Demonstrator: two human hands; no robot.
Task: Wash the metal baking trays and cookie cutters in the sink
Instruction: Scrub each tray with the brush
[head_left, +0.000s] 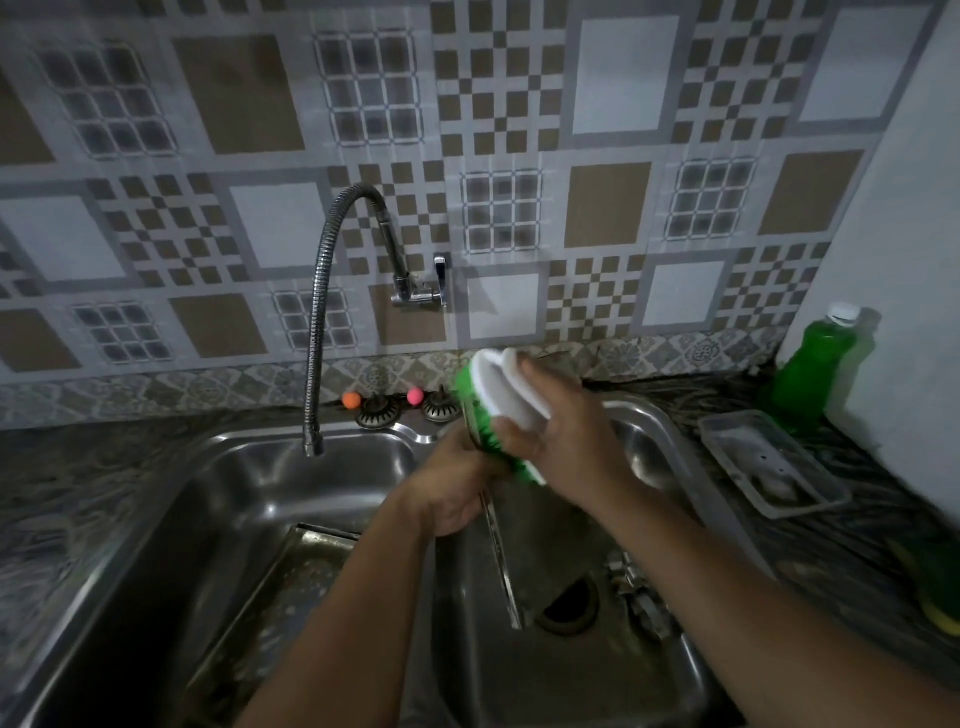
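Backdrop: patchwork wall tiles in brown, grey and white, dim light, dark stone-look counter (104, 467) round a steel double sink (218, 467).
Tap: flexible hose faucet (324, 312) off the wall, nozzle hanging over the left basin, no water visible coming out.
Left basin: one metal baking tray (291, 587) lying flat on the bottom, speckled with what looks like residue, so probably not done yet.
Right basin: second tray (545, 566) held up on edge over the drain, thin side toward the camera.
Left hand (452, 493): fingers curled round the upper edge of that upright tray, holding it steady.
Right hand (561, 436): wrapped round a white-and-green scrub brush (498, 405), bristles pressed to the tray's top end. Bit blurry there, so mid-scrub by the look of it.
Cookie cutters: some small metal bits (639, 597) at the right of the drain, maybe the cutters, too murky to say.
Off to the side: green dish soap bottle (815, 374) in the corner, clear plastic tray (774, 462) just beside it, two drain strainers (410, 408) with orange and pink knobs behind the sink.
Handling guess: thin sheet metal, stiff and light, but slick once soapy, and the rolled rim could bite. Best gripped along the rim with the lower edge resting in the basin so it can't slide or clang. Flat tray needs a fingertip under a corner to lift.
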